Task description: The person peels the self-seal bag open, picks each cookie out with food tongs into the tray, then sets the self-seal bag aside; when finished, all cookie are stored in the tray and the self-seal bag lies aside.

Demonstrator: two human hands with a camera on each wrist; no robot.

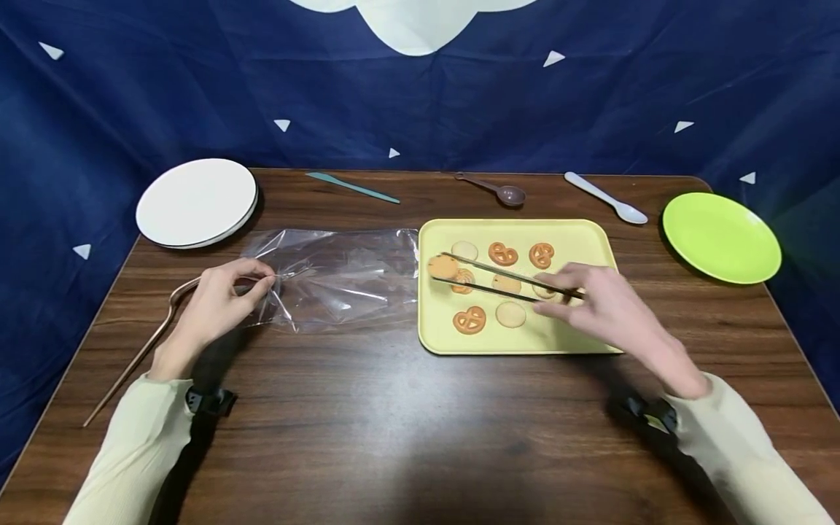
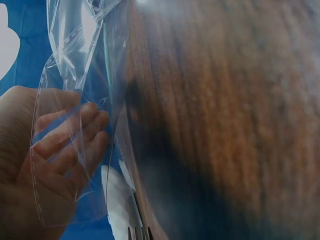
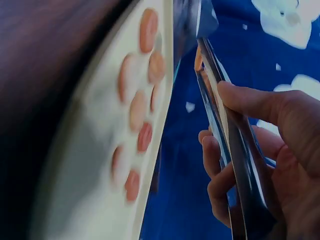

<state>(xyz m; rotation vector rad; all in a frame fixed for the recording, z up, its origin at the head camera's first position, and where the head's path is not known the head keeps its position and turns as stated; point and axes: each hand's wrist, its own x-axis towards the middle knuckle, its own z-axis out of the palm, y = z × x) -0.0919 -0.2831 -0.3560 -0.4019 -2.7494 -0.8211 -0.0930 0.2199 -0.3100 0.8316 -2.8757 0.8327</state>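
My left hand [image 1: 223, 295] pinches the near end of a clear plastic bag [image 1: 348, 281] between thumb and fingers; the bag lies flat toward the tray, and in the left wrist view its film hangs in front of the fingers. Metal tongs [image 1: 499, 270] are gripped in my right hand [image 1: 604, 302], thumb on one arm and fingers on the other. Between their tips sits a round cookie [image 1: 442, 266], over the left side of a yellow tray [image 1: 518, 343]. Several pretzel-shaped cookies [image 1: 469, 320] and round cookies [image 1: 510, 314] lie on that tray.
White plates [image 1: 197, 200] stand at the back left, a green plate [image 1: 722, 237] at the right. Along the back lie a teal knife [image 1: 354, 187], a brown measuring spoon [image 1: 510, 195] and a white spoon [image 1: 607, 198]. A thin copper-coloured handle [image 1: 138, 357] runs beside my left arm.
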